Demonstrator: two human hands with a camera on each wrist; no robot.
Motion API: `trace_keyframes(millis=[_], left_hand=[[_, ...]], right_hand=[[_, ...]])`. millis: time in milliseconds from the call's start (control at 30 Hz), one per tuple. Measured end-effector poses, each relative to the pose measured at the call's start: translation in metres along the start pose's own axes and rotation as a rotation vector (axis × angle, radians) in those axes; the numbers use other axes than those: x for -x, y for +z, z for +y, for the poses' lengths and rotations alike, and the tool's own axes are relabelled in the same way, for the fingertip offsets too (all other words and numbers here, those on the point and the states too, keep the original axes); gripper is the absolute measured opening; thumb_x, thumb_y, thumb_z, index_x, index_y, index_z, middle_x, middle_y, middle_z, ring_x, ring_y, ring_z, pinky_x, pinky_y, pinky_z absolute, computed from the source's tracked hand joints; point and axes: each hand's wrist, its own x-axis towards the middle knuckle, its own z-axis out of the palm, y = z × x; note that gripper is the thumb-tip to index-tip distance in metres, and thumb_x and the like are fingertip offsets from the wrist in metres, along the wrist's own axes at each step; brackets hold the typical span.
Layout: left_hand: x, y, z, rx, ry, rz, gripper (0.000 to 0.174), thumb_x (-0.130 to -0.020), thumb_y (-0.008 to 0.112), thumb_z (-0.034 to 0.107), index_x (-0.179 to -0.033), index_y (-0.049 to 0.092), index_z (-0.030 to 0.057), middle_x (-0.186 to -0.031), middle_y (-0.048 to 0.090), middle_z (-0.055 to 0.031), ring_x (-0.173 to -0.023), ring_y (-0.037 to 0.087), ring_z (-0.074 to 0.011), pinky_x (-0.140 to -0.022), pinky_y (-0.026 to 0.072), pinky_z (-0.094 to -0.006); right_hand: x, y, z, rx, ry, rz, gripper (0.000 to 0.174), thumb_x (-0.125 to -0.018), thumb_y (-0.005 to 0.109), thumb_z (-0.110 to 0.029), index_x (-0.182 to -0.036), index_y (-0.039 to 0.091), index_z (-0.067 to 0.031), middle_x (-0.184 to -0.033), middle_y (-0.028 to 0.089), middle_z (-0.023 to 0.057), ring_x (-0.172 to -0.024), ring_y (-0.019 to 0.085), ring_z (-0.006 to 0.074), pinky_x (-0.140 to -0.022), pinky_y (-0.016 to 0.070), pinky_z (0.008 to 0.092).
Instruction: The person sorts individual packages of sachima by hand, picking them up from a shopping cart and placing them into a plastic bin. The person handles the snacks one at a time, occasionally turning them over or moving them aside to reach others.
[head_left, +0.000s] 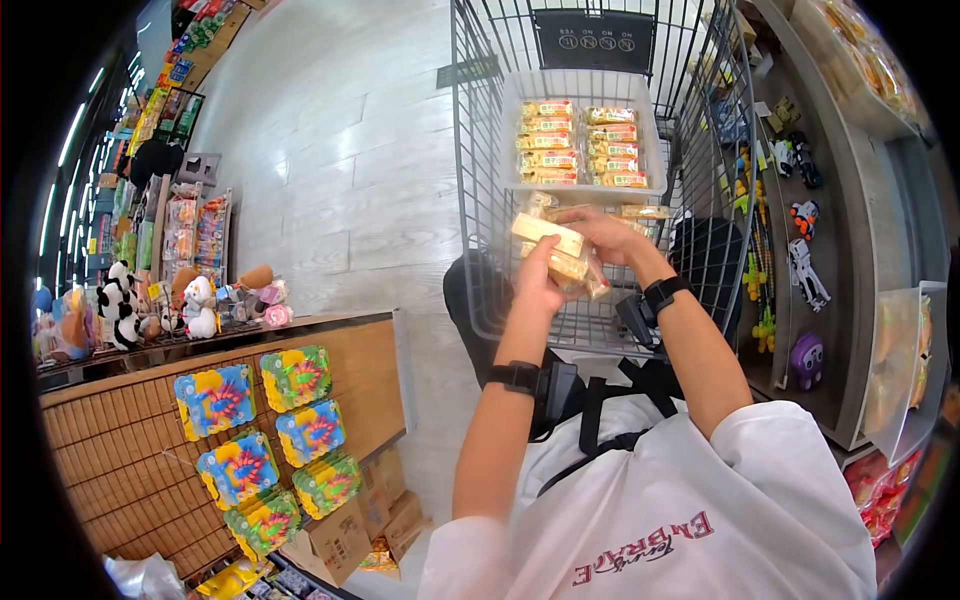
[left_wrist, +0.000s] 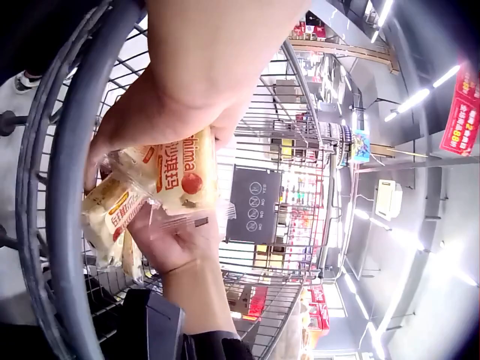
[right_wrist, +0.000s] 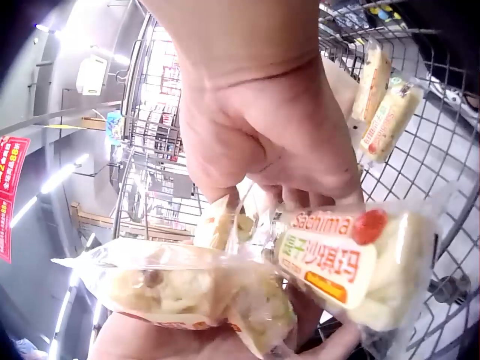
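Several clear-wrapped sachima packs (head_left: 548,236) are bunched between the two hands above the shopping cart. My left hand (head_left: 541,284) holds the bunch from below, thumb on the uppermost pack. From the other side my right hand (head_left: 612,238) grips packs with curled fingers, partly hidden behind wrappers. A red-lettered sachima pack (right_wrist: 352,266) juts out at one side in the right wrist view. Just past the hands, a translucent bin (head_left: 510,150) in the cart holds two rows of similar packs. Other loose sachima packs (right_wrist: 390,120) lie on the cart's wire floor.
The wire cart (head_left: 462,190) encloses the bin, its handle (left_wrist: 67,187) close to the body. Shelves (head_left: 850,250) with toys and packaged food stand at right. At left, a slatted display (head_left: 120,480) bears colourful toy packs, with plush toys (head_left: 200,305) beyond. Pale tiles (head_left: 320,150) cover the floor.
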Motion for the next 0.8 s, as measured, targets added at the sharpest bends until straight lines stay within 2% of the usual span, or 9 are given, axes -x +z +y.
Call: trace_keyframes(millis=[33,133,400,500,533,600,667,733,800], left_hand=[[0.002,0.002,0.002,-0.002,0.007,0.015,0.048,-0.087,0.060,0.036,-0.129,0.048,0.0165,-0.125,0.056,-0.0096,-0.117,0.051,-0.0319,-0.098,0.0345,-0.0617],[-0.002,-0.001,0.000,0.027,0.051,-0.004,0.049,-0.088,0.059,0.038,-0.130,0.048,0.0158,-0.126,0.056,-0.0098,-0.117,0.052,-0.0330,-0.097,0.0351,-0.0641],[0.024,-0.001,0.017,-0.031,0.068,-0.141,0.052,-0.089,0.058,0.037,-0.134,0.046,0.0134,-0.126,0.057,-0.0099,-0.116,0.054,-0.0319,-0.092,0.0416,-0.0636],[0.051,0.007,0.014,0.026,0.087,-0.141,0.049,-0.090,0.058,0.032,-0.133,0.046,0.0123,-0.123,0.059,-0.0102,-0.111,0.058,-0.0303,-0.095,0.0438,-0.0579],[0.057,0.003,0.010,0.046,0.136,-0.167,0.048,-0.091,0.058,0.028,-0.134,0.046,0.0116,-0.123,0.059,-0.0110,-0.111,0.059,-0.0297,-0.097,0.0447,-0.0542],[0.076,0.001,0.005,0.064,0.183,-0.196,0.047,-0.091,0.059,0.025,-0.134,0.046,0.0110,-0.124,0.059,-0.0117,-0.111,0.059,-0.0290,-0.098,0.0457,-0.0505],[0.108,0.000,0.003,0.139,0.169,-0.198,0.041,-0.091,0.061,0.018,-0.127,0.047,0.0036,-0.117,0.061,-0.0127,-0.108,0.061,-0.0287,-0.094,0.0506,-0.0427],[0.121,-0.010,-0.003,0.127,0.224,-0.231,0.046,-0.091,0.060,0.019,-0.132,0.044,0.0050,-0.122,0.058,-0.0151,-0.111,0.060,-0.0302,-0.096,0.0491,-0.0451],[0.132,-0.018,-0.003,0.179,0.214,-0.408,0.051,-0.092,0.059,0.020,-0.137,0.040,0.0066,-0.128,0.054,-0.0169,-0.114,0.058,-0.0321,-0.097,0.0481,-0.0468]], right_hand=[[0.000,0.003,0.005,-0.021,0.010,-0.137,0.044,-0.097,0.055,-0.021,-0.136,0.044,-0.0025,-0.127,0.056,0.0120,-0.112,0.059,0.0209,-0.093,0.0522,0.0351],[-0.004,0.008,0.008,-0.170,-0.026,-0.221,0.049,-0.100,0.050,-0.025,-0.142,0.037,-0.0030,-0.133,0.052,0.0144,-0.116,0.057,0.0234,-0.098,0.0496,0.0371],[0.006,0.012,-0.017,-0.318,0.082,-0.216,0.054,-0.100,0.046,-0.045,-0.138,0.044,-0.0061,-0.134,0.052,0.0125,-0.124,0.050,0.0260,-0.098,0.0465,0.0453],[-0.002,-0.003,-0.025,0.276,0.142,0.041,0.041,-0.093,0.057,-0.044,-0.121,0.063,-0.0143,-0.127,0.059,0.0069,-0.115,0.054,0.0244,-0.088,0.0490,0.0434],[-0.017,-0.012,-0.015,0.272,0.144,0.042,0.041,-0.093,0.057,-0.044,-0.121,0.063,-0.0143,-0.127,0.059,0.0069,-0.115,0.054,0.0244,-0.088,0.0490,0.0434],[-0.061,-0.041,0.014,1.199,-0.120,0.075,0.032,-0.087,0.062,-0.034,-0.111,0.069,-0.0133,-0.115,0.066,0.0080,-0.104,0.061,0.0232,-0.087,0.0499,0.0409],[-0.064,-0.026,0.023,1.294,-0.250,0.097,0.032,-0.078,0.069,-0.026,-0.105,0.071,-0.0105,-0.102,0.070,0.0092,-0.095,0.064,0.0238,-0.085,0.0506,0.0369],[-0.084,-0.013,0.038,0.985,-0.521,-0.053,0.036,-0.072,0.075,-0.022,-0.106,0.070,-0.0107,-0.097,0.069,0.0104,-0.094,0.065,0.0261,-0.085,0.0505,0.0370],[-0.098,0.002,0.040,1.000,-0.527,-0.072,0.035,-0.071,0.076,-0.019,-0.105,0.070,-0.0108,-0.095,0.069,0.0106,-0.093,0.064,0.0259,-0.085,0.0504,0.0372]])
